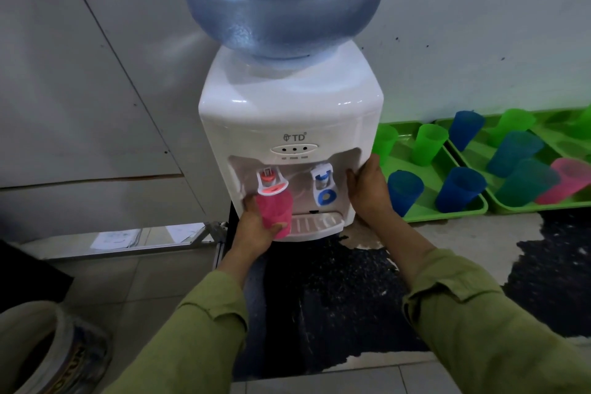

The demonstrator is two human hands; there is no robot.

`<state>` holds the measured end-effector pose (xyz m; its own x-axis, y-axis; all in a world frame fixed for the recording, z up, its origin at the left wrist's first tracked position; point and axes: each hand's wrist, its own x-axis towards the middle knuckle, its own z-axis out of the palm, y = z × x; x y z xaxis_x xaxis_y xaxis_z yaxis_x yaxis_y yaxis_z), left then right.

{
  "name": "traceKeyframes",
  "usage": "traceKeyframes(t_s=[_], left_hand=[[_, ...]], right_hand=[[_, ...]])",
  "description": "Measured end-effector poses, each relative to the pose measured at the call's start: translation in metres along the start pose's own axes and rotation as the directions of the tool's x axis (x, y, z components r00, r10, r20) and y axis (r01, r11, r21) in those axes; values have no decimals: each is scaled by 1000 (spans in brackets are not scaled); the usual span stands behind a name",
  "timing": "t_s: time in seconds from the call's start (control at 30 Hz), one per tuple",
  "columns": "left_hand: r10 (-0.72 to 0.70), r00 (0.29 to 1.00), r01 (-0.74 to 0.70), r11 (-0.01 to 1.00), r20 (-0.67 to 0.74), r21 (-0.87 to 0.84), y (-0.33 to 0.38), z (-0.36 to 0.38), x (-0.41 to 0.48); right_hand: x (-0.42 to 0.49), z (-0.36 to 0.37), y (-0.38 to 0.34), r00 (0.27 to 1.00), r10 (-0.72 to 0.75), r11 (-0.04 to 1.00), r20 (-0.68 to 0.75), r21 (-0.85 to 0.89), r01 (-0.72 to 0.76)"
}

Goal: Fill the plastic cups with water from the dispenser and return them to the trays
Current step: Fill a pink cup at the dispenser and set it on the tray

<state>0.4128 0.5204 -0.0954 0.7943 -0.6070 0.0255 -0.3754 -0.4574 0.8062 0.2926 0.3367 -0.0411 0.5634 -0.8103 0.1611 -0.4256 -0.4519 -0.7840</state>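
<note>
The white dispenser [287, 112] stands beside green trays [447, 215] of cups. The right hand [367, 192] lies flat on its side wall, fingers straight and together. The left hand [256, 230] wraps its fingers round the pink cup [276, 211], pushed against the red tap [271, 184]. This seems the filling step; next the cup must travel level to a tray.

Your left hand [256, 229] grips the pink cup [275, 211], its rim up against the lever of the red tap [271, 184]. Your right hand [367, 192] lies flat against the right side of the dispenser [287, 112], beside the blue tap [323, 184]. The bottle [281, 0] sits on top. To the right, the near tray [447, 216] holds green and blue cups [460, 189]. The far tray [511, 207] holds more, one of them pink.
</note>
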Motion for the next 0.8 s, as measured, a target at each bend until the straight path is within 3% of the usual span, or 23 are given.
traceKeyframes(t_s=[0.27,0.43,0.53,0.67,0.8], left_hand=[[-6,1000,6,1000,21,-10,2,-2,-2],[-34,999,34,999,14,-11,3,-2,-1],[-37,999,38,999,7,-24,1,-2,-2],[-37,999,37,999,20,-21,3,-1,-2],[-21,1000,21,999,22,-43,0,1,-1]], right_hand=[[0,-4,-7,1000,22,1000,20,-4,-22],[-1,-5,-12,993,118,993,1,3,-118],[-10,-5,-18,985,144,989,-92,55,-140],[-32,-4,-30,970,-13,1000,-244,25,19],[-46,-2,-49,998,-19,1000,-65,23,21]])
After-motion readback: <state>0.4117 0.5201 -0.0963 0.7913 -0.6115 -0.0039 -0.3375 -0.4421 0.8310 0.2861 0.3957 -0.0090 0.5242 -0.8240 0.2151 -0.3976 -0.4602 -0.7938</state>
